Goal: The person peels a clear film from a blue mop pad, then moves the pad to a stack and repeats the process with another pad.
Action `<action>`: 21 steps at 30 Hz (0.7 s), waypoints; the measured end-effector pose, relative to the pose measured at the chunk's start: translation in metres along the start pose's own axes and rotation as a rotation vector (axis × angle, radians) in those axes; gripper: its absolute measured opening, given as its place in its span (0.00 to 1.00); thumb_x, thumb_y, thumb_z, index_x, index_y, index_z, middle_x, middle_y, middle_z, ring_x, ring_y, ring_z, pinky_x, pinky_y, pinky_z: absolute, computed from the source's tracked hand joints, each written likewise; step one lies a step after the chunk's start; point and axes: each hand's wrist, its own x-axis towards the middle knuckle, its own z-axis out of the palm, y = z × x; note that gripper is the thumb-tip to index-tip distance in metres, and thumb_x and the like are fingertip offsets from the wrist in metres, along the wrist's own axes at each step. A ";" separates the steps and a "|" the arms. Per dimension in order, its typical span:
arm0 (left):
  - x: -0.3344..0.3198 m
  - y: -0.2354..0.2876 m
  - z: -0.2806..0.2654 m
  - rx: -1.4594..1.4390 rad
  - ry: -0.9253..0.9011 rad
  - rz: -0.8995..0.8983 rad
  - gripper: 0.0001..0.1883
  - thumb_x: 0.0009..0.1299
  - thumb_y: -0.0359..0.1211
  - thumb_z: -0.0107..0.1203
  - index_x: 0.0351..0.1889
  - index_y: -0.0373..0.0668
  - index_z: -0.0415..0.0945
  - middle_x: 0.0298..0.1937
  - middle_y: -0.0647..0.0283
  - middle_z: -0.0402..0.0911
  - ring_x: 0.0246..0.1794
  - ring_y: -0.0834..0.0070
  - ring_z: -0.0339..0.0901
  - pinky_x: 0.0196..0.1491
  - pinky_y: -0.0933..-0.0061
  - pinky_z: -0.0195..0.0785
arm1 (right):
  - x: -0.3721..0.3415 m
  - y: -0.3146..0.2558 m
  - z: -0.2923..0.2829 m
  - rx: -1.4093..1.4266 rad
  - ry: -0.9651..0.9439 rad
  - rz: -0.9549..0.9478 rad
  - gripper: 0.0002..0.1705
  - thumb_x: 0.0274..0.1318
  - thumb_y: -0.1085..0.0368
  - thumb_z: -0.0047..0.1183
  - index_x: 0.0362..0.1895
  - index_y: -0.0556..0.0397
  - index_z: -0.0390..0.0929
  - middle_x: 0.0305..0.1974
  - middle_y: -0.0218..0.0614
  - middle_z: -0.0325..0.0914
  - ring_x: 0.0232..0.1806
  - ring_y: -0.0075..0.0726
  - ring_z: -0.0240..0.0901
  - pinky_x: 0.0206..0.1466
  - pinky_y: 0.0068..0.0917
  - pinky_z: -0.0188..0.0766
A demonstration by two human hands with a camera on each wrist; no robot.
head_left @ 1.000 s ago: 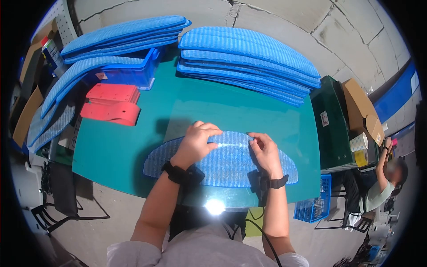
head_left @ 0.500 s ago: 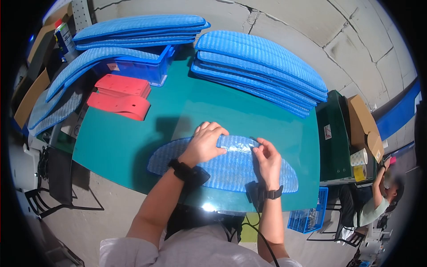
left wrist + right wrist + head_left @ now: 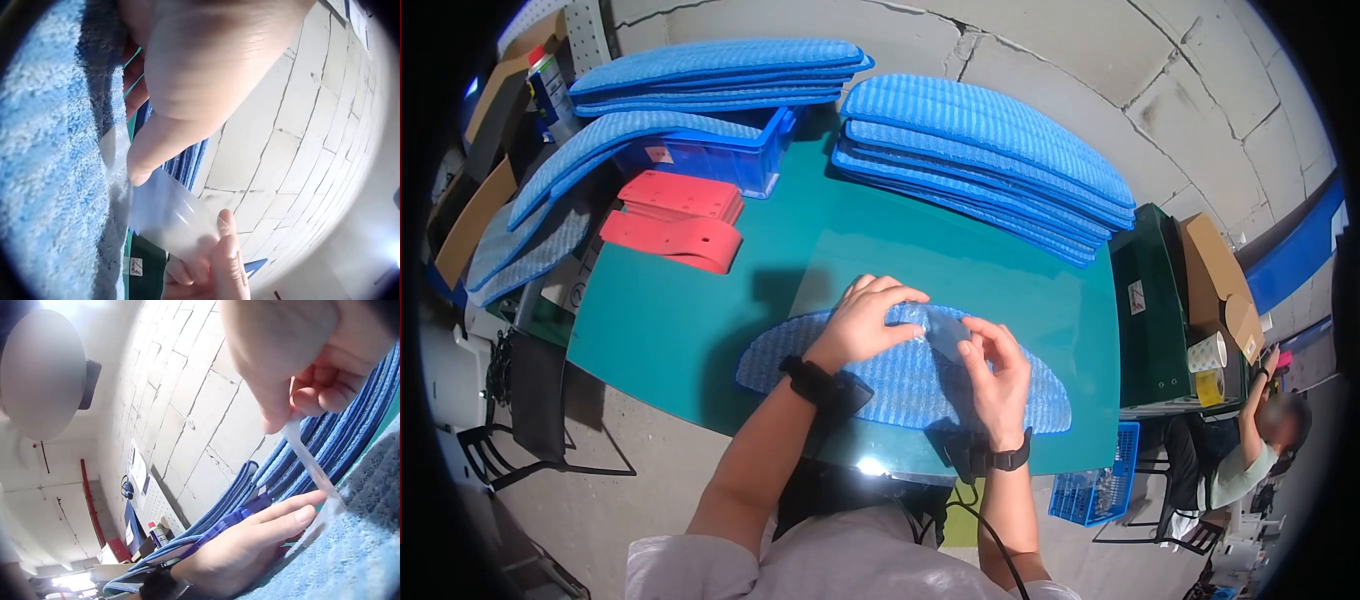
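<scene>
Blue and soft-looking, the pad (image 3: 895,390) is lying on the worktop (image 3: 655,340) beneath both hands, probably light and quick to bend, so its far rim is offering the surest hold. Across that rim the left hand (image 3: 865,325) is closing, thumb on the ribbed face and fingers behind, the thumb also pressing one end of a clear film (image 3: 948,335). Nearly closed, the right hand (image 3: 1000,385) is pinching the film's other end and holding it raised off the pad; thin, slick and likely to crease, it is seeming best held by that end.
</scene>
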 end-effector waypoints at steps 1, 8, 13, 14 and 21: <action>0.000 0.000 0.000 0.001 0.001 0.001 0.25 0.63 0.39 0.71 0.60 0.53 0.83 0.57 0.63 0.81 0.63 0.60 0.72 0.71 0.58 0.61 | 0.001 -0.004 0.001 0.011 -0.007 -0.009 0.15 0.61 0.71 0.67 0.53 0.55 0.86 0.34 0.26 0.74 0.34 0.21 0.69 0.38 0.22 0.69; 0.008 -0.010 0.003 -0.130 0.111 0.058 0.10 0.67 0.37 0.68 0.44 0.47 0.84 0.47 0.68 0.84 0.54 0.65 0.75 0.63 0.63 0.65 | 0.007 -0.020 0.003 0.142 -0.018 -0.033 0.18 0.62 0.73 0.66 0.56 0.55 0.83 0.35 0.23 0.74 0.36 0.19 0.68 0.43 0.21 0.69; 0.007 0.001 -0.008 -0.522 0.001 -0.057 0.05 0.69 0.30 0.67 0.40 0.42 0.82 0.39 0.69 0.82 0.45 0.79 0.75 0.53 0.72 0.66 | 0.002 -0.013 -0.020 0.263 0.084 0.048 0.17 0.66 0.72 0.63 0.57 0.56 0.79 0.35 0.20 0.72 0.38 0.16 0.66 0.43 0.17 0.66; 0.006 0.004 -0.011 -0.596 -0.073 -0.065 0.06 0.70 0.28 0.66 0.41 0.41 0.80 0.37 0.70 0.81 0.41 0.82 0.74 0.49 0.75 0.66 | 0.000 -0.011 -0.025 0.252 0.099 0.068 0.15 0.67 0.72 0.63 0.56 0.56 0.79 0.35 0.20 0.72 0.37 0.16 0.66 0.42 0.17 0.65; 0.004 0.010 -0.008 -0.480 -0.128 0.018 0.16 0.69 0.24 0.65 0.49 0.41 0.71 0.30 0.72 0.75 0.33 0.85 0.73 0.40 0.77 0.65 | -0.019 0.031 -0.027 -0.034 0.080 0.172 0.12 0.64 0.75 0.62 0.50 0.51 0.77 0.30 0.21 0.74 0.32 0.16 0.68 0.37 0.20 0.68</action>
